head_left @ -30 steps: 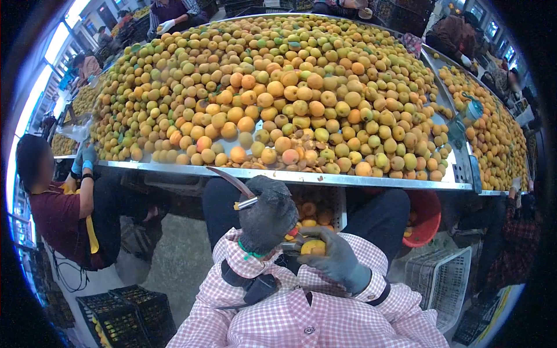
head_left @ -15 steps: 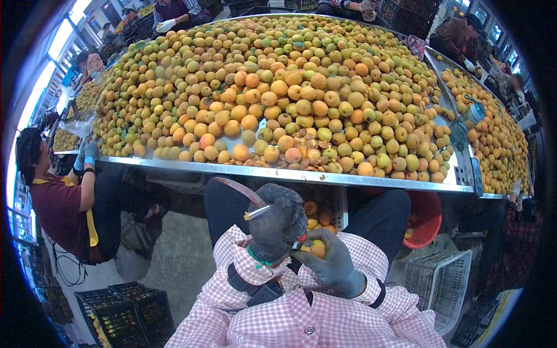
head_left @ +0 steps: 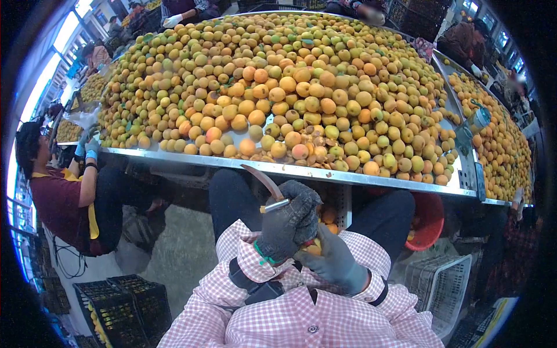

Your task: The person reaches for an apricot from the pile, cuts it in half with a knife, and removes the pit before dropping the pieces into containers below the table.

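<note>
Left hand (head_left: 288, 223): curled in a dark knit fist, clamped round the handle of a curved blade (head_left: 264, 182), with the metal collar (head_left: 275, 205) showing where it leaves my grip.
Blade: rises past my fist, its tip pointing up and leftward, just below the tabletop's near edge.
Right hand (head_left: 336, 261): grey-gloved, fingers bent and pinching one orange-yellow fruit (head_left: 313, 248).
Fruit in my grip: low before my pink-checked shirt (head_left: 267, 325), off the near edge of the tabletop (head_left: 394, 183), partly covered by my gloves; whether the left fist touches it I cannot tell.
Heap (head_left: 278, 81): yellow, green and orange fruits piled from the tabletop's far edge down to its near edge.
Scraps (head_left: 318, 142): orange-brown bits gathered by the middle of the near edge.
Below the near edge: more fruits (head_left: 329, 216) between my knees, and a red tub (head_left: 426, 220) toward the right corner, beyond my right knee.
Beyond the near left corner: a co-worker (head_left: 58, 191) in a maroon top, blue-gloved hands (head_left: 91, 151) close to that corner.
</note>
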Demonstrator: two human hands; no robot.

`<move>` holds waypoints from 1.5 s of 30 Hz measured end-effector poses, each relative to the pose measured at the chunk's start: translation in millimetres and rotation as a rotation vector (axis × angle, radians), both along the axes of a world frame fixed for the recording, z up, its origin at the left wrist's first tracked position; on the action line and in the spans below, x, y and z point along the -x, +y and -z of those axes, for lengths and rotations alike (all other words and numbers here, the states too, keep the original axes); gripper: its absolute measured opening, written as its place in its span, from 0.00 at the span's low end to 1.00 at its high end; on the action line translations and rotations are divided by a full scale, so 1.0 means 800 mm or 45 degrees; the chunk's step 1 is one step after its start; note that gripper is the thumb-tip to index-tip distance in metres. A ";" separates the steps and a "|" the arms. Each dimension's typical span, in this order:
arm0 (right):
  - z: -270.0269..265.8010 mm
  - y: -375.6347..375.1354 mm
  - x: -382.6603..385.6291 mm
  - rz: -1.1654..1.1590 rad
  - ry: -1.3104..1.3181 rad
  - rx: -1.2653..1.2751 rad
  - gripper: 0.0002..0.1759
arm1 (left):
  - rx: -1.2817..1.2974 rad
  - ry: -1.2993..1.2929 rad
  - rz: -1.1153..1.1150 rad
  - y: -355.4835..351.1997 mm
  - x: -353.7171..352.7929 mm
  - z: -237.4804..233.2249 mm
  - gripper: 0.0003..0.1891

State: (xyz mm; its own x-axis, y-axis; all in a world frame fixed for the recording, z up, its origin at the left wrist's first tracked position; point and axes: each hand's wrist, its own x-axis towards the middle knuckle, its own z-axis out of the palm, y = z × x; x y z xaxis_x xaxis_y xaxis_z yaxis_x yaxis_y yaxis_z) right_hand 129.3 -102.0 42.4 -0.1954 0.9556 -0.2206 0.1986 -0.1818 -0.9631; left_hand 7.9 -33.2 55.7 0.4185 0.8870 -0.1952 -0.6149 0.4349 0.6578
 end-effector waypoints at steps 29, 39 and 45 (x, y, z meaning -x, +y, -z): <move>0.063 0.239 -0.044 0.095 0.971 0.592 0.24 | 0.040 -0.129 -0.667 0.192 0.034 0.027 0.06; 0.110 0.139 -0.032 -0.447 -0.324 0.236 0.15 | 0.254 -0.129 -0.431 0.135 0.092 0.097 0.07; 0.030 0.166 -0.042 -0.665 -1.027 -0.248 0.17 | 0.331 -0.207 -0.288 0.134 0.108 0.120 0.09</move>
State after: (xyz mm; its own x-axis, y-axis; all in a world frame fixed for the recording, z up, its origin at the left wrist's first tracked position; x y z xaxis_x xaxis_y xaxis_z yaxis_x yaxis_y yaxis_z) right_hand 162.8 30.9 18.4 -0.4636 0.8257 -0.3213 0.8208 0.2637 -0.5066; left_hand -78.7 74.4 -40.6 0.2621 0.8900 -0.3730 -0.8016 0.4160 0.4293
